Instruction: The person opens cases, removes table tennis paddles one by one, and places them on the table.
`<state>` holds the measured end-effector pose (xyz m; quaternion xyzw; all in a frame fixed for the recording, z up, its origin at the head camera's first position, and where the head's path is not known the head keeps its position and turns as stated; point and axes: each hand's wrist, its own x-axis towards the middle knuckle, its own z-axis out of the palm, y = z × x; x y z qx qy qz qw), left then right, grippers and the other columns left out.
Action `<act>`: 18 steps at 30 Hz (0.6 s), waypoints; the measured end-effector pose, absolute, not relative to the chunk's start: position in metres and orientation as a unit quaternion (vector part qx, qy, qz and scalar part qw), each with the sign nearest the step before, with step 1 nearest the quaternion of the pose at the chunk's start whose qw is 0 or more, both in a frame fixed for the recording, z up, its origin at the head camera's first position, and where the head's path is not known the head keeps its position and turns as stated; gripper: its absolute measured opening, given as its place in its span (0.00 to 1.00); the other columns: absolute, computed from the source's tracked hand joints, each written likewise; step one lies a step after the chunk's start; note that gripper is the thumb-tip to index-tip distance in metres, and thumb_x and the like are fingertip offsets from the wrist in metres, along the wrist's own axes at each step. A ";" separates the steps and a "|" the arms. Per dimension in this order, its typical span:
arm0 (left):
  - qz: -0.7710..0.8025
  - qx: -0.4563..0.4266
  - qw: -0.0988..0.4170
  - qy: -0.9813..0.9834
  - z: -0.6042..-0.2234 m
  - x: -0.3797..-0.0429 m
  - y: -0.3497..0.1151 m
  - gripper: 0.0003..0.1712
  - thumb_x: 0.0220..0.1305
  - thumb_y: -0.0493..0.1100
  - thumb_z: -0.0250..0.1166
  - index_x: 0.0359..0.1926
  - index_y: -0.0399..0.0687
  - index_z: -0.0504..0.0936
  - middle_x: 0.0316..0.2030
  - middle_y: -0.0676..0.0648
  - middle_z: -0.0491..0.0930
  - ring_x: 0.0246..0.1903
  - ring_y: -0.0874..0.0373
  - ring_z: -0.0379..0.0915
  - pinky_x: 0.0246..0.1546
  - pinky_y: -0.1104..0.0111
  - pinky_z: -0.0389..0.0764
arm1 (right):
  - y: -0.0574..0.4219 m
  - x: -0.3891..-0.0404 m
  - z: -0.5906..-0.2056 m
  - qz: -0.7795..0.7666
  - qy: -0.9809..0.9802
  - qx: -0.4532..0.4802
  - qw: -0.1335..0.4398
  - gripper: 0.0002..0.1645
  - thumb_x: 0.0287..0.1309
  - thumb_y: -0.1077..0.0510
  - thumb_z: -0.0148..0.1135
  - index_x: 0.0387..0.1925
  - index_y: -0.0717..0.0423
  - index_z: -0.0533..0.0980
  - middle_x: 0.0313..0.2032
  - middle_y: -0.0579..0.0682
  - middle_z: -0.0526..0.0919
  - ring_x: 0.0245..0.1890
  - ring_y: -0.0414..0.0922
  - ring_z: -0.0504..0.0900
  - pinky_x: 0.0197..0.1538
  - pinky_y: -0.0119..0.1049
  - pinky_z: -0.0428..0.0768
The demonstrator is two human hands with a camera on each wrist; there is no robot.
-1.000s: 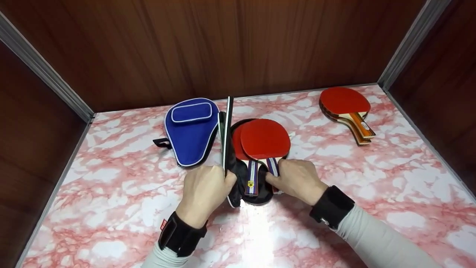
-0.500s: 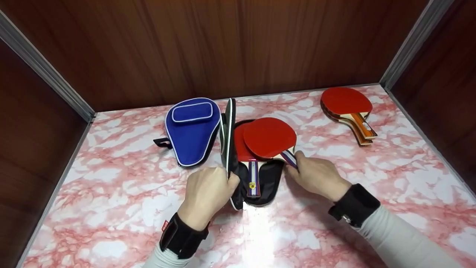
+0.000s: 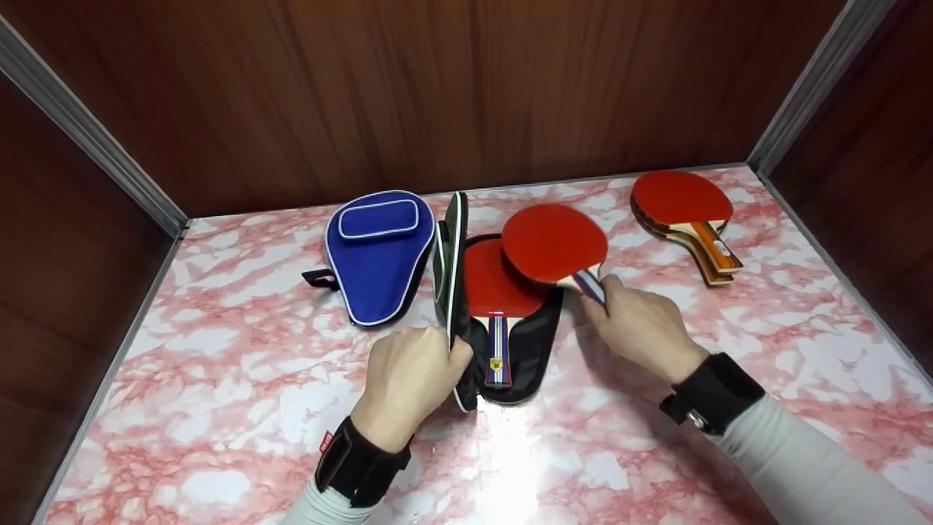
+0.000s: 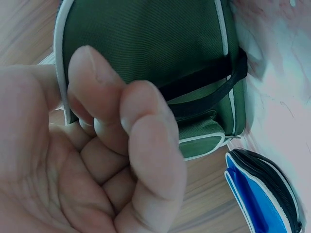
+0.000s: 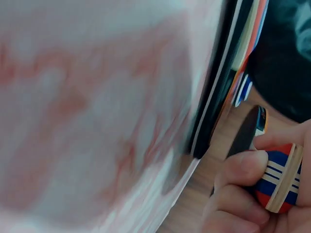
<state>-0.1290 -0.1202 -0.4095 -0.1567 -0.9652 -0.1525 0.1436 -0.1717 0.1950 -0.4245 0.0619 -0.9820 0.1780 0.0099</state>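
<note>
My left hand [image 3: 415, 379] pinches the edge of the raised flap [image 3: 456, 277] of a table tennis paddle case, holding it upright. In the left wrist view, the outside of this case [image 4: 146, 39] is green with white piping and a black strap. Inside its black-lined lower half [image 3: 538, 354] lies a red paddle [image 3: 497, 288], its striped handle towards me. My right hand [image 3: 645, 324] grips another red paddle [image 3: 554, 244] by the handle, tilted, with its blade overlapping the upper right of the case. The right wrist view shows fingers curled round that striped handle [image 5: 279, 179].
A blue paddle case [image 3: 383, 270] with a small pocket lies left of the green one. Two red paddles [image 3: 681, 200] are stacked at the back right. Dark wooden panels [image 3: 437, 95] enclose the pink marbled table [image 3: 240, 408] at the back and sides.
My right hand has drawn the top paddle up and to the right, turning its handle outward and uncovering more of the paddle below. My left hand keeps hold of the flap almost unmoved.
</note>
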 end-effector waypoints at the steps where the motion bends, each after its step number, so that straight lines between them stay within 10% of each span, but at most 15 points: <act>1: -0.152 -0.157 0.144 -0.965 -0.409 -0.129 -0.120 0.27 0.67 0.47 0.66 0.11 0.52 0.70 0.12 0.49 0.69 0.16 0.41 0.76 0.16 0.51 0.70 | 0.197 -0.176 -0.424 0.175 -0.983 0.054 0.009 0.21 0.83 0.46 0.55 0.47 0.62 0.72 0.27 0.55 0.77 0.24 0.54 0.79 0.29 0.53 0.75; 6: -0.152 -0.155 0.142 -0.966 -0.409 -0.128 -0.119 0.27 0.67 0.48 0.66 0.11 0.52 0.70 0.13 0.48 0.70 0.16 0.41 0.77 0.16 0.50 0.71 | 0.203 -0.195 -0.424 0.161 -0.987 0.019 0.002 0.28 0.83 0.44 0.53 0.59 0.69 0.72 0.38 0.66 0.83 0.35 0.65 0.85 0.40 0.64 0.80; 18: -0.150 -0.161 0.163 -0.962 -0.408 -0.126 -0.120 0.26 0.65 0.46 0.66 0.11 0.52 0.69 0.12 0.48 0.70 0.15 0.41 0.76 0.15 0.51 0.70 | 0.210 -0.221 -0.430 0.157 -0.988 -0.008 0.003 0.28 0.82 0.44 0.51 0.53 0.68 0.73 0.37 0.67 0.84 0.39 0.72 0.85 0.45 0.68 0.79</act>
